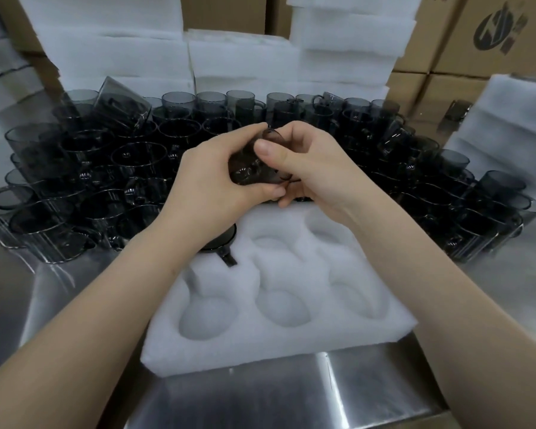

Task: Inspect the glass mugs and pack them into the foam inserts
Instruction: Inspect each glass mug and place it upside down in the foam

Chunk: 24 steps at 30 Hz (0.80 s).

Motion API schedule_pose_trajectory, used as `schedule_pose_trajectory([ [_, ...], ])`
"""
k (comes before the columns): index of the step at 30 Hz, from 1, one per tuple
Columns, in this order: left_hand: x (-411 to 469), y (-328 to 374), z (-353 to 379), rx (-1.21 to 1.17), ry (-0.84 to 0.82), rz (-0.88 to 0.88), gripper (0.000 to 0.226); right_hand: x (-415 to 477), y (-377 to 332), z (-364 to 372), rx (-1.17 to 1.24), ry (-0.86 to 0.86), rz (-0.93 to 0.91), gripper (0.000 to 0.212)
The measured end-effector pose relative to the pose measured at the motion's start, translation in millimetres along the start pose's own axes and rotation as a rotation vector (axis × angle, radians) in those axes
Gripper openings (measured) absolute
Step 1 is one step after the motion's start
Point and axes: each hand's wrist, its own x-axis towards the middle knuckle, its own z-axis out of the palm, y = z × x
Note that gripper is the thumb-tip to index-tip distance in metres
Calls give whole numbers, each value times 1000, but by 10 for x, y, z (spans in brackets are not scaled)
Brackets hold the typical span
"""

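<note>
you hold a dark mug (250,170) in both hands over the far edge of the foam insert (279,332). your left hand (209,181) curls round its side; your right hand (308,168) grips its rim, thumb on the glass. a second mug (219,243) sits in the insert's far-left pocket. more mugs (130,156) crowd the counter (384,393) beyond and to both sides.
</note>
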Motion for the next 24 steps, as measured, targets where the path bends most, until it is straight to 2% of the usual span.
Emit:
schedule_pose_trajectory([
  [5,-4,86,16,122,2,96,74,16,-2,11,149,87,15,29],
  [9,1,101,10,27,-6,45,75,53,16,-22,280,61,86,24],
  [13,12,73,-42,-131,7,7,57,38,27,-87,455,-114,108,25],
  [16,3,46,-68,-220,45,-31,51,10,35,-112,536,-268,66,34],
  [19,-7,44,-57,-221,40,-52,44,15,53,-81,458,-258,26,36],
  [24,-33,76,-13,-29,24,-15,37,-1,47,-5,169,-71,-12,33],
])
